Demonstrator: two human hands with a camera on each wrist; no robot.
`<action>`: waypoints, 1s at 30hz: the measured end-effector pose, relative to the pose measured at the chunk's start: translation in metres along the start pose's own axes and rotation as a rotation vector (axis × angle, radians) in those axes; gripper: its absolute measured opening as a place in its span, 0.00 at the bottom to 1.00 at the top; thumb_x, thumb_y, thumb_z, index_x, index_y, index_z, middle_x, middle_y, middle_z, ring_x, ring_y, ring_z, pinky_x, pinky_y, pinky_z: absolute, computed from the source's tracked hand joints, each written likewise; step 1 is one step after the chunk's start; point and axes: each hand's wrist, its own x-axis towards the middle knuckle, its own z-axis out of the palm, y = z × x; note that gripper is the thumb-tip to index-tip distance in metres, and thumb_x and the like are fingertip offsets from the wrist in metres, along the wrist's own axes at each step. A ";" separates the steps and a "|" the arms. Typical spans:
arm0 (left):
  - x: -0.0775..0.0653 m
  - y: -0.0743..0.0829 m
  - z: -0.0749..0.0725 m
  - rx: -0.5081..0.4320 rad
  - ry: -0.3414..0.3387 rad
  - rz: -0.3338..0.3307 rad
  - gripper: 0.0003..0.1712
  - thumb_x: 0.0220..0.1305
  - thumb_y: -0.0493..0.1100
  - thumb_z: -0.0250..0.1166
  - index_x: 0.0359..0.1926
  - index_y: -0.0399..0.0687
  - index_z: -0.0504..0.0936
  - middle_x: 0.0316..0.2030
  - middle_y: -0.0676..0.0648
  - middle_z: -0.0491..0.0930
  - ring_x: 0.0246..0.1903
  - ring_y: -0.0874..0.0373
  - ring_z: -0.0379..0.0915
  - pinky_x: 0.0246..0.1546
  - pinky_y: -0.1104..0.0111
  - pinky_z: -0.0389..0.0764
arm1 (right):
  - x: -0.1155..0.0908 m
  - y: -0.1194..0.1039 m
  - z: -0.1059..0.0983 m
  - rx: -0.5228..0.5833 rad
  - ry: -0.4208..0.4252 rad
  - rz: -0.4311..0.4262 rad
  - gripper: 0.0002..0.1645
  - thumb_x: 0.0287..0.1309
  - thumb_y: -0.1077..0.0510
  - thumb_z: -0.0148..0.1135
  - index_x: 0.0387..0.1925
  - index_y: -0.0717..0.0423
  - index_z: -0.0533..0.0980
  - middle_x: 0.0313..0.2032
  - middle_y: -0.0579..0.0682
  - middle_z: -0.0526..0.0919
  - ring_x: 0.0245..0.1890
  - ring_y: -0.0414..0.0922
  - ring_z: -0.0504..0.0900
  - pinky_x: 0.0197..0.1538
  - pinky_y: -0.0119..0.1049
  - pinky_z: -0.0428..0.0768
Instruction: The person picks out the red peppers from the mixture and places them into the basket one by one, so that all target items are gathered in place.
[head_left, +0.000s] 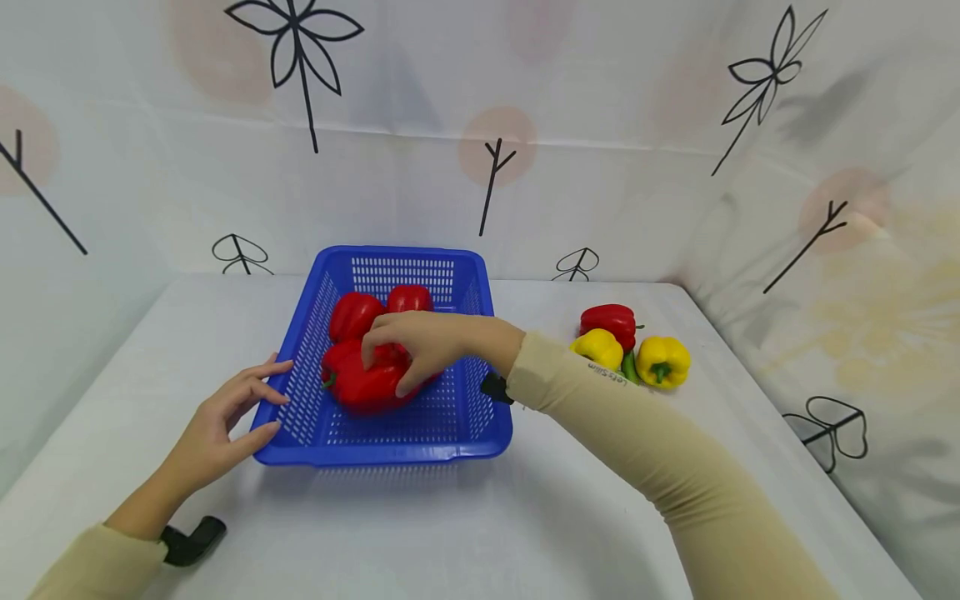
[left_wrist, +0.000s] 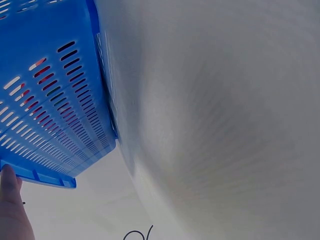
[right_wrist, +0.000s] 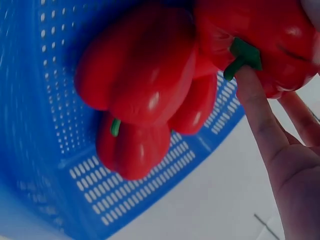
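A blue perforated plastic basket [head_left: 390, 457] holds several red bell peppers, among them one at the back left [head_left: 352, 317]. My right hand [head_left: 427, 337] reaches in from the right and grips a red bell pepper [right_wrist: 280, 30], its fingers bent round the side near the green stem. Other red bell peppers [right_wrist: 145, 70] lie beside and beneath it against the basket wall. At the basket's left rim rests my left hand [head_left: 228, 417], fingers relaxed and spread, thumb apart near the front corner. Part of the gripped pepper is hidden by my right hand in the head view.
On the white table to the right, partly behind my right sleeve, lie a red bell pepper [head_left: 609, 323], two yellow bell peppers [head_left: 663, 363] and a green piece [head_left: 629, 367]. A patterned white cloth [head_left: 420, 192] hangs behind the table.
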 end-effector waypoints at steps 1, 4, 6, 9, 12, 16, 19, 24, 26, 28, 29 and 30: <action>0.000 0.000 0.000 0.000 0.000 -0.001 0.18 0.49 0.22 0.63 0.41 0.40 0.75 0.62 0.49 0.65 0.67 0.62 0.50 0.54 0.82 0.61 | 0.002 -0.001 0.002 -0.004 -0.007 -0.003 0.28 0.43 0.58 0.73 0.48 0.47 0.73 0.53 0.45 0.71 0.55 0.40 0.65 0.45 0.27 0.75; 0.000 0.001 0.000 -0.003 0.002 -0.004 0.18 0.49 0.23 0.63 0.41 0.41 0.75 0.62 0.49 0.66 0.66 0.62 0.50 0.54 0.82 0.61 | 0.006 -0.002 0.007 -0.014 -0.037 0.000 0.28 0.44 0.57 0.73 0.48 0.46 0.73 0.52 0.44 0.71 0.54 0.38 0.65 0.44 0.25 0.75; -0.001 0.002 0.000 -0.002 0.005 -0.003 0.18 0.49 0.23 0.63 0.41 0.41 0.75 0.62 0.50 0.66 0.66 0.63 0.51 0.53 0.82 0.61 | 0.009 -0.003 0.011 -0.028 -0.057 0.006 0.27 0.45 0.57 0.73 0.48 0.45 0.73 0.52 0.43 0.71 0.53 0.37 0.65 0.44 0.24 0.74; -0.001 0.003 0.000 -0.002 0.010 -0.004 0.18 0.49 0.23 0.63 0.41 0.41 0.75 0.62 0.51 0.66 0.66 0.63 0.51 0.53 0.82 0.61 | 0.014 -0.004 0.017 -0.049 -0.082 0.015 0.26 0.45 0.56 0.73 0.48 0.44 0.73 0.52 0.43 0.71 0.53 0.37 0.66 0.44 0.24 0.74; 0.000 0.003 0.000 -0.008 0.012 -0.003 0.18 0.49 0.23 0.63 0.41 0.41 0.75 0.61 0.51 0.66 0.66 0.64 0.51 0.53 0.82 0.62 | 0.019 -0.005 0.021 -0.073 -0.102 0.027 0.26 0.45 0.56 0.73 0.48 0.43 0.73 0.52 0.43 0.71 0.52 0.37 0.66 0.43 0.24 0.75; 0.000 0.003 0.001 -0.019 0.012 0.001 0.19 0.48 0.23 0.63 0.41 0.42 0.76 0.61 0.51 0.66 0.66 0.64 0.51 0.52 0.82 0.62 | 0.026 -0.004 0.023 -0.094 -0.127 0.050 0.26 0.44 0.55 0.73 0.47 0.42 0.74 0.52 0.42 0.70 0.52 0.38 0.66 0.43 0.24 0.75; 0.000 0.002 0.001 -0.025 0.013 0.005 0.19 0.48 0.23 0.64 0.41 0.42 0.76 0.61 0.51 0.66 0.66 0.64 0.51 0.53 0.82 0.62 | 0.030 -0.003 0.022 -0.099 -0.140 0.064 0.26 0.44 0.55 0.74 0.46 0.41 0.74 0.52 0.42 0.70 0.53 0.38 0.66 0.43 0.25 0.76; 0.000 0.001 0.001 -0.037 0.014 0.012 0.19 0.48 0.22 0.64 0.41 0.41 0.76 0.62 0.50 0.66 0.66 0.63 0.51 0.53 0.82 0.62 | 0.036 0.001 0.019 -0.100 -0.122 0.108 0.27 0.44 0.57 0.73 0.47 0.41 0.73 0.53 0.42 0.70 0.54 0.38 0.65 0.45 0.27 0.76; 0.000 0.001 0.001 -0.041 0.017 0.010 0.19 0.47 0.22 0.64 0.41 0.41 0.76 0.62 0.50 0.66 0.66 0.63 0.51 0.53 0.82 0.62 | 0.037 0.002 0.020 -0.093 -0.105 0.118 0.26 0.45 0.57 0.73 0.48 0.43 0.73 0.53 0.42 0.69 0.53 0.38 0.65 0.46 0.27 0.75; 0.000 0.001 0.001 -0.044 0.020 0.009 0.19 0.47 0.22 0.64 0.41 0.41 0.76 0.62 0.49 0.66 0.66 0.62 0.51 0.53 0.82 0.62 | 0.040 0.003 0.021 -0.091 -0.094 0.116 0.26 0.45 0.56 0.73 0.48 0.44 0.73 0.52 0.43 0.69 0.53 0.38 0.65 0.46 0.26 0.75; 0.000 0.001 0.001 -0.045 0.022 0.008 0.19 0.47 0.22 0.64 0.41 0.41 0.76 0.62 0.49 0.66 0.66 0.62 0.51 0.53 0.82 0.62 | 0.041 0.003 0.022 -0.093 -0.092 0.114 0.26 0.45 0.56 0.73 0.48 0.44 0.73 0.52 0.43 0.69 0.53 0.38 0.65 0.46 0.26 0.75; 0.000 0.002 0.001 -0.043 0.025 0.007 0.19 0.47 0.22 0.64 0.41 0.41 0.76 0.61 0.50 0.67 0.66 0.62 0.51 0.53 0.82 0.62 | 0.042 0.003 0.024 -0.098 -0.095 0.113 0.26 0.45 0.55 0.73 0.48 0.44 0.73 0.52 0.43 0.69 0.52 0.38 0.64 0.46 0.26 0.75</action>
